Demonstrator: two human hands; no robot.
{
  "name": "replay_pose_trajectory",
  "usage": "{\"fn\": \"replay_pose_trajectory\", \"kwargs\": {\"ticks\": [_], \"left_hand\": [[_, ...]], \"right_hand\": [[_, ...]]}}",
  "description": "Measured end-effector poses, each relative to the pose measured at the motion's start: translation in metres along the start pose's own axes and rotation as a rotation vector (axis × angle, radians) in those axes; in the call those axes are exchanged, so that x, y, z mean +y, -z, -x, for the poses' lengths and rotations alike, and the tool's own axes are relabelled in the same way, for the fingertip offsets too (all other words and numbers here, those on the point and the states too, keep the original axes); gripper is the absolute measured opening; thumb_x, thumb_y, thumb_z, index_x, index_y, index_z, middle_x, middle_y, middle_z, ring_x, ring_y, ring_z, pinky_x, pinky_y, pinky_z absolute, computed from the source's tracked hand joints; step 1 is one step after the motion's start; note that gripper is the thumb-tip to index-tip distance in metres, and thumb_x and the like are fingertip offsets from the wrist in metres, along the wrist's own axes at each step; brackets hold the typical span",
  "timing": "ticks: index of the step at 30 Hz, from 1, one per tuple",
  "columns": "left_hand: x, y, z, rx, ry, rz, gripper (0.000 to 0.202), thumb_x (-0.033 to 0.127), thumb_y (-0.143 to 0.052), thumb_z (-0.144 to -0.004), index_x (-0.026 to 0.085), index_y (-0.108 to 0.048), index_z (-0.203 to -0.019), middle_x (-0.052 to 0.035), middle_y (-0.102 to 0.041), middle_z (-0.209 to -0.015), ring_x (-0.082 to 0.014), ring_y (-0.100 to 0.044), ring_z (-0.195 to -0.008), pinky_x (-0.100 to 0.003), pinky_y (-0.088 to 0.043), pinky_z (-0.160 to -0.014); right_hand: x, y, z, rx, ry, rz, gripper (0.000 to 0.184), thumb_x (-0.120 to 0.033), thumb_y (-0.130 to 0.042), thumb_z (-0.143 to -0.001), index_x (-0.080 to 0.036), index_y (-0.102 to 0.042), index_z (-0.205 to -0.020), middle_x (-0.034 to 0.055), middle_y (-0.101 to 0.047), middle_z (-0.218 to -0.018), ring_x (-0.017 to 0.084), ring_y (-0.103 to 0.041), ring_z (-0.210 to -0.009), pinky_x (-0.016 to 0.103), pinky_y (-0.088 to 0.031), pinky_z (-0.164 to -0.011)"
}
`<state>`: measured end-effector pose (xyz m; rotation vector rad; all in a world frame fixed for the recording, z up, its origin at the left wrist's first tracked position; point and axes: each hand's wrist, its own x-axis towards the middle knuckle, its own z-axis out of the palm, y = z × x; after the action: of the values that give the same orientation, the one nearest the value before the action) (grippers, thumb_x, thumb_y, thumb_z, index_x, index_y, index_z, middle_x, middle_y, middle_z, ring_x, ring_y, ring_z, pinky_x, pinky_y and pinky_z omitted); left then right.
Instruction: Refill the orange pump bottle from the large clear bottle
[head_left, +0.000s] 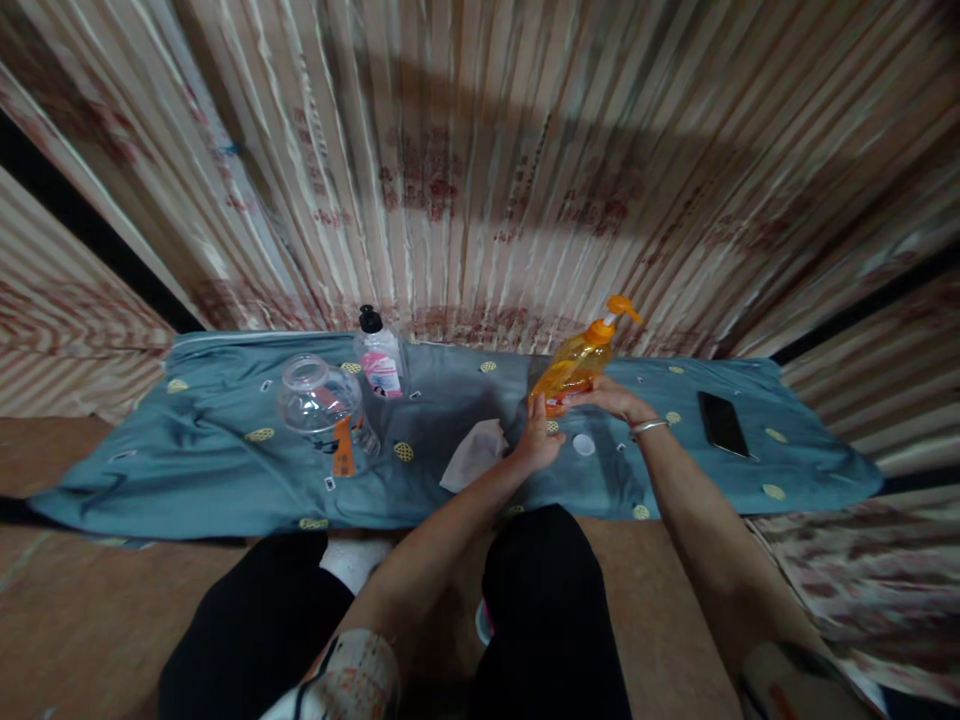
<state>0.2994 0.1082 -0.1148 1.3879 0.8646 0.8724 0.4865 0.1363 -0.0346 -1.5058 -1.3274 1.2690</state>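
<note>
An orange pump bottle (574, 365) leans to the right over the cloth, its pump head (621, 307) pointing up. My left hand (537, 441) holds the bottle at its base, thumb outward. Around the lower right side of the bottle closes my right hand (616, 398), a silver bracelet at its wrist. Just below the bottle lies a white round disc (583, 444). A pale, folded, cloth-like piece (474, 458) is by my left forearm. The fingertips behind the bottle are partly hidden.
On the left, a clear plastic jar (304, 395) with an orange label lies near a clear bottle (381, 365) with black cap and pink label. A phone (722, 424) lies at the right. The teal cloth (427, 500) covers a low bench before a striped curtain (480, 180).
</note>
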Motion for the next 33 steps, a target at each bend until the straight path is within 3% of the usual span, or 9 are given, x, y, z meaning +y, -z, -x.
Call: {"fn": "replay_pose_trajectory", "kwargs": {"ticks": [7,13,16,19,21,23,25,29,33], "left_hand": [[0.002,-0.006,-0.002,-0.022,0.033,-0.006,0.118,0.014,-0.081,-0.068,0.017,-0.031,-0.175,-0.0214,-0.028,-0.186,-0.0431,-0.022,-0.175,-0.055,-0.018,-0.144],[0.006,0.007,0.013,-0.038,0.001,-0.021,0.113,0.014,-0.082,-0.07,0.014,-0.034,-0.173,-0.0237,-0.031,-0.184,-0.0445,-0.02,-0.175,-0.059,-0.017,-0.144],[0.008,0.026,0.035,-0.051,-0.035,-0.05,0.106,0.015,-0.08,-0.075,0.017,-0.037,-0.172,-0.0209,-0.032,-0.184,-0.0432,-0.022,-0.175,-0.058,-0.017,-0.144],[0.009,0.049,0.064,-0.059,-0.071,-0.083,0.097,0.018,-0.078,-0.082,0.017,-0.039,-0.171,-0.0213,-0.033,-0.184,-0.0457,-0.032,-0.171,-0.062,-0.027,-0.14],[0.011,0.065,0.082,-0.049,-0.091,-0.106,0.094,0.018,-0.078,-0.084,0.018,-0.04,-0.17,-0.0228,-0.036,-0.182,-0.0442,-0.037,-0.169,-0.065,-0.032,-0.138],[0.013,0.081,0.099,-0.031,-0.117,-0.13,0.092,0.017,-0.078,-0.084,0.021,-0.042,-0.168,-0.0209,-0.041,-0.18,-0.0411,-0.043,-0.166,-0.065,-0.035,-0.136],[0.016,0.099,0.115,-0.003,-0.147,-0.155,0.089,0.015,-0.079,-0.083,0.023,-0.046,-0.166,-0.019,-0.046,-0.177,-0.0387,-0.046,-0.164,-0.063,-0.036,-0.137],[0.015,0.136,0.142,0.067,-0.186,-0.201,0.083,0.016,-0.077,-0.085,0.021,-0.05,-0.164,-0.0196,-0.049,-0.175,-0.0387,-0.045,-0.165,-0.063,-0.033,-0.138],[0.008,0.16,0.157,0.145,-0.19,-0.225,0.08,0.017,-0.074,-0.088,0.021,-0.048,-0.164,-0.0206,-0.045,-0.177,-0.0393,-0.041,-0.168,-0.067,-0.031,-0.138]], "right_hand": [[0.004,0.009,0.004,0.012,-0.032,0.013,0.033,-0.023,-0.099,-0.047,-0.025,-0.081,-0.074,0.0051,-0.086,-0.084,0.036,-0.083,-0.101,0.058,-0.067,-0.106],[0.011,0.006,0.01,0.042,-0.023,-0.007,0.04,-0.028,-0.1,-0.049,-0.024,-0.083,-0.086,0.0054,-0.087,-0.093,0.032,-0.083,-0.097,0.057,-0.063,-0.113],[0.016,0.001,0.015,0.081,0.012,-0.033,0.048,-0.031,-0.101,-0.047,-0.026,-0.081,-0.091,0.0046,-0.088,-0.102,0.031,-0.082,-0.102,0.057,-0.06,-0.118],[0.027,-0.007,0.024,0.14,0.047,-0.075,0.052,-0.035,-0.101,-0.049,-0.029,-0.079,-0.095,0.004,-0.088,-0.108,0.032,-0.081,-0.111,0.055,-0.059,-0.119],[0.039,-0.014,0.033,0.286,0.045,-0.111,0.053,-0.038,-0.102,-0.05,-0.028,-0.077,-0.095,0.0063,-0.087,-0.108,0.034,-0.08,-0.116,0.056,-0.059,-0.119],[0.054,-0.021,0.045,0.54,0.005,-0.118,0.059,-0.041,-0.104,-0.045,-0.027,-0.074,-0.093,0.0062,-0.086,-0.103,0.036,-0.079,-0.119,0.059,-0.059,-0.117],[0.069,-0.029,0.06,0.676,-0.015,-0.131,0.065,-0.045,-0.105,-0.041,-0.025,-0.073,-0.095,0.0067,-0.084,-0.1,0.038,-0.079,-0.119,0.06,-0.061,-0.115],[0.086,-0.049,0.086,0.662,0.046,-0.16,0.072,-0.063,-0.104,-0.043,-0.023,-0.075,-0.096,0.0093,-0.084,-0.096,0.037,-0.082,-0.108,0.057,-0.066,-0.105],[0.071,-0.09,0.09,0.556,0.157,-0.121,0.073,-0.075,-0.099,-0.052,-0.024,-0.078,-0.101,0.0123,-0.087,-0.105,0.036,-0.082,-0.109,0.058,-0.063,-0.11]]}}
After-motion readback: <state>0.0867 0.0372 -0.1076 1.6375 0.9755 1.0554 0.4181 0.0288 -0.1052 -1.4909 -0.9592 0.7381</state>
